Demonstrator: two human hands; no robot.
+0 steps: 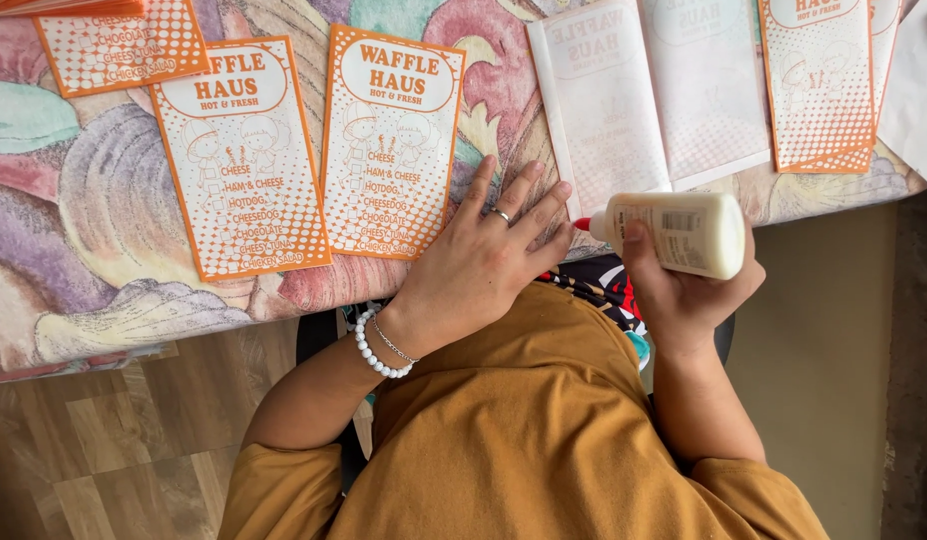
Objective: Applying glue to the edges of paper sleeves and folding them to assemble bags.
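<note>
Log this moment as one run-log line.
left hand: flat on patterned tablecloth | right hand: holds white glue bottle | orange printed sheets: ahead

A worktop (44,230) under a pastel floral cloth runs along the top; below lies a wood-plank floor (124,440), plain beige at right, in soft daylight.

Our left hand (484,260) rests on the desk (104,200) right of two printed cards (389,145); our right hand (684,290) holds the glue bottle (674,232) at its edge.
</note>
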